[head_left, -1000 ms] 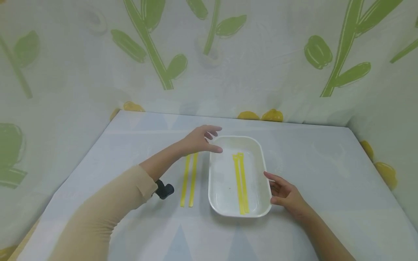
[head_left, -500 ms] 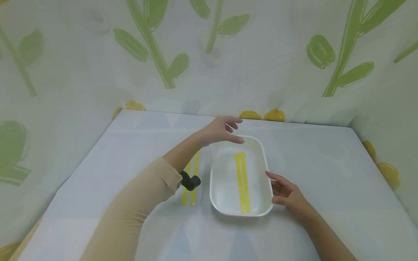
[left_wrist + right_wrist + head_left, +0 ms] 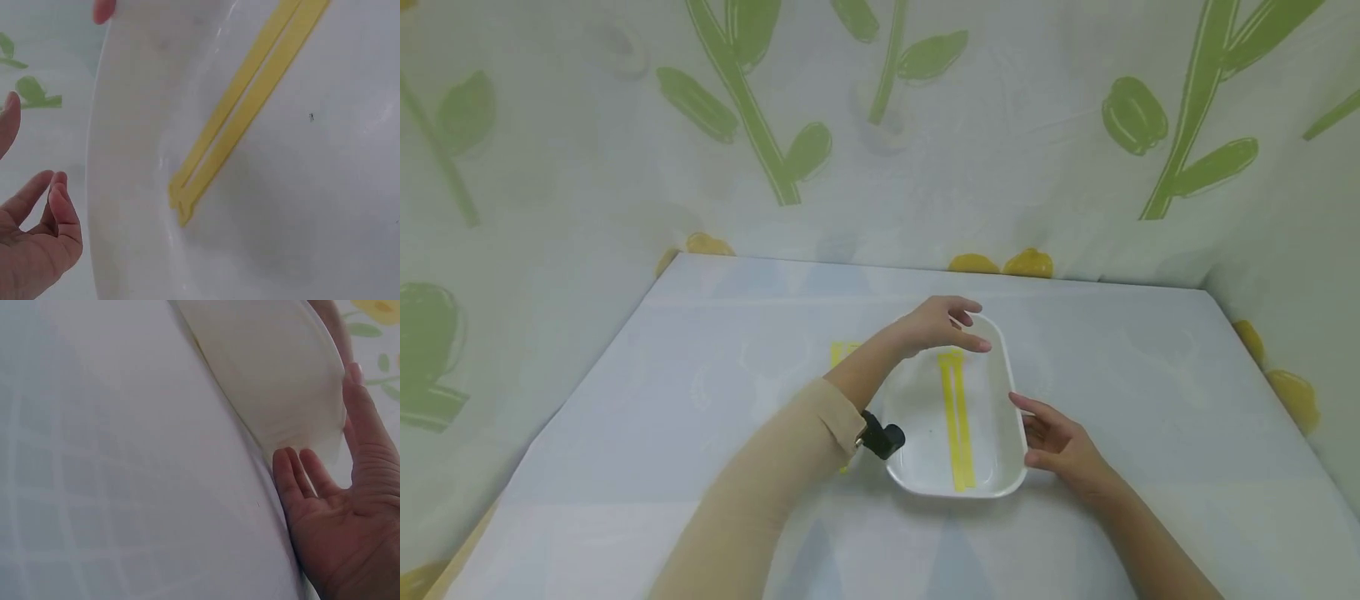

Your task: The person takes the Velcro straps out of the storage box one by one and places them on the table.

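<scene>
A white tray [image 3: 992,404] holds two long yellow strips [image 3: 955,421], lying side by side and lengthwise; they slant across its inside in the left wrist view [image 3: 250,103]. Over the tray's far end hovers my left hand [image 3: 942,323], fingers loosely bent and apart from the thumb, nothing between them. My right hand [image 3: 1067,454] touches the tray's right side from outside. In the right wrist view, several fingertips of that hand [image 3: 344,519] rest against the outer wall of the tray [image 3: 269,375].
More yellow strips [image 3: 837,354] lie on the table [image 3: 1120,375] left of the tray, mostly hidden behind the left forearm. A black device [image 3: 882,437] on the left wrist hangs over the tray's left rim. Leaf-patterned cloth [image 3: 1000,167] stands behind the table.
My left hand has moved right, from the tray's far left corner across its far end, and its forearm now covers more of the strips outside. The right hand has stayed at the tray's side.
</scene>
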Demonstrator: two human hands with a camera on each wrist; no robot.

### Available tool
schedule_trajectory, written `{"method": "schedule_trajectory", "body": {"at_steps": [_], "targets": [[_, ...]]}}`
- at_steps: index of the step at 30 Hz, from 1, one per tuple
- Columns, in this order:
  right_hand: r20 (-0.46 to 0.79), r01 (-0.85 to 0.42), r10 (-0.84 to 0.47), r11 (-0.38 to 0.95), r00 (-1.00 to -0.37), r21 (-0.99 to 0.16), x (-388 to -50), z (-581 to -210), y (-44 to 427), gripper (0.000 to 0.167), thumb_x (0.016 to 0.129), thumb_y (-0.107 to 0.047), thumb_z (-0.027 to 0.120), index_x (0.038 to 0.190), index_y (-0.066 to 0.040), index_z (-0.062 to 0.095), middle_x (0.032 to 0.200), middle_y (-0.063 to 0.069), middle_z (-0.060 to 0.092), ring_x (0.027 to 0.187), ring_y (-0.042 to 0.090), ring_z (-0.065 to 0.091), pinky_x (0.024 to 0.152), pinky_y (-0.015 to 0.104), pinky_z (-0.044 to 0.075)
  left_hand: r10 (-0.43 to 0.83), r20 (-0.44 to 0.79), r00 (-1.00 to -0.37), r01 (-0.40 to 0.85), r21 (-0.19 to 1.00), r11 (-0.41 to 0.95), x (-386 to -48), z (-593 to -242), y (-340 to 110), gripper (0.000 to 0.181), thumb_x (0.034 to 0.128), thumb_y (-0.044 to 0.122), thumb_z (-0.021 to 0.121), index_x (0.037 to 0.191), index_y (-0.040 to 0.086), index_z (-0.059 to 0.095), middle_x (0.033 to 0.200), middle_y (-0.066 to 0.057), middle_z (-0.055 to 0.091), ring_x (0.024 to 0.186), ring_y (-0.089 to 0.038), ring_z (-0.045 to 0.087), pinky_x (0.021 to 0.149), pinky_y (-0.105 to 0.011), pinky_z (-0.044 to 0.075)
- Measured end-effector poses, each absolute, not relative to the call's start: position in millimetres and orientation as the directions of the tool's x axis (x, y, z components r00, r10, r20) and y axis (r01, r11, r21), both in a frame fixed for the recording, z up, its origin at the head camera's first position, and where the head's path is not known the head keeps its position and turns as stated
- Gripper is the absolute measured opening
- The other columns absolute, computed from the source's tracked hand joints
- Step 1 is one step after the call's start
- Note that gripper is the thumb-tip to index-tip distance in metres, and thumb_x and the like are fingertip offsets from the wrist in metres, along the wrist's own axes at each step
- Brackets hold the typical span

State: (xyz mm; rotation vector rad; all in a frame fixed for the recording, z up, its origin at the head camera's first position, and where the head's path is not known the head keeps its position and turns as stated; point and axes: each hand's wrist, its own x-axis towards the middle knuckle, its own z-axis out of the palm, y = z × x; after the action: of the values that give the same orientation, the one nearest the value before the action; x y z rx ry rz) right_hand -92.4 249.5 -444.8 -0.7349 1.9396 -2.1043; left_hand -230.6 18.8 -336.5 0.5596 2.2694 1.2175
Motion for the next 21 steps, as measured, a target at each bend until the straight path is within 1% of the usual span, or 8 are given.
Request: {"method": "schedule_trajectory", "body": {"at_steps": [2,4,7,10,13,16,21], "targets": [[0.231,-0.201,-0.448,-0.115,-0.863,-0.973,-92,-444,249,0.064,0.086,-0.002,0.066,0.143,-0.002,0.037,0.139,-0.004,0.049,0.115,0.011,0.058,0.092,0.023,0.048,0.549,-0.259,-0.795,0.1,0.836,0.539,-230,-341,23,0.069,0.0767,0.034,0.079,0.137,0.017,0.05,0.128,-0.008,0.057,0.108,-0.018,0.053,0.094,-0.034,0.046],[0.222,-0.203,-0.44,-0.09,-0.87,-0.975,-91,-443,248,0.063,0.087,-0.003,0.066,0.143,-0.004,0.038,0.14,-0.007,0.049,0.115,0.01,0.058,0.091,0.023,0.048,0.53,-0.28,-0.8,0.081,0.826,0.558,-229,-347,26,0.07,0.0764,0.034,0.079,0.138,0.017,0.049,0.127,-0.007,0.056,0.108,-0.019,0.053,0.095,-0.034,0.046],[0.218,-0.201,-0.441,-0.086,-0.871,-0.976,-90,-442,246,0.061,0.088,-0.003,0.064,0.143,-0.005,0.038,0.139,-0.008,0.049,0.115,0.009,0.057,0.091,0.023,0.048,0.49,-0.294,-0.821,0.051,0.816,0.575,-226,-356,29,0.073,0.075,0.033,0.08,0.138,0.017,0.048,0.127,-0.006,0.056,0.109,-0.02,0.054,0.095,-0.034,0.046],[0.231,-0.205,-0.447,-0.107,-0.864,-0.973,-90,-441,245,0.062,0.088,-0.002,0.064,0.144,-0.005,0.038,0.139,-0.007,0.049,0.115,0.01,0.057,0.092,0.023,0.048,0.454,-0.272,-0.848,0.045,0.818,0.574,-223,-368,30,0.076,0.0726,0.029,0.082,0.138,0.015,0.048,0.127,-0.008,0.057,0.108,-0.021,0.055,0.091,-0.032,0.048],[0.244,-0.214,-0.448,-0.118,-0.86,-0.97,-89,-440,243,0.062,0.088,-0.002,0.064,0.144,-0.004,0.038,0.139,-0.006,0.049,0.115,0.01,0.057,0.091,0.023,0.048,0.43,-0.231,-0.873,0.07,0.812,0.579,-222,-380,31,0.077,0.0693,0.024,0.085,0.136,0.009,0.05,0.125,-0.01,0.058,0.107,-0.021,0.055,0.086,-0.028,0.049],[0.248,-0.221,-0.448,-0.112,-0.859,-0.969,-89,-441,242,0.062,0.088,-0.003,0.064,0.143,-0.004,0.038,0.139,-0.007,0.049,0.115,0.01,0.057,0.09,0.022,0.048,0.405,-0.199,-0.892,0.086,0.806,0.585,-221,-390,31,0.076,0.0664,0.018,0.087,0.132,0.003,0.052,0.119,-0.012,0.059,0.103,-0.021,0.055,0.083,-0.024,0.047],[0.249,-0.207,-0.462,-0.141,-0.851,-0.968,-90,-442,243,0.062,0.087,-0.003,0.065,0.143,-0.003,0.038,0.139,-0.005,0.05,0.114,0.011,0.058,0.091,0.023,0.048,0.367,-0.213,-0.906,0.071,0.777,0.626,-219,-397,30,0.078,0.0635,0.015,0.088,0.131,0.002,0.052,0.109,-0.013,0.059,0.093,-0.02,0.053,0.079,-0.024,0.046]]}}
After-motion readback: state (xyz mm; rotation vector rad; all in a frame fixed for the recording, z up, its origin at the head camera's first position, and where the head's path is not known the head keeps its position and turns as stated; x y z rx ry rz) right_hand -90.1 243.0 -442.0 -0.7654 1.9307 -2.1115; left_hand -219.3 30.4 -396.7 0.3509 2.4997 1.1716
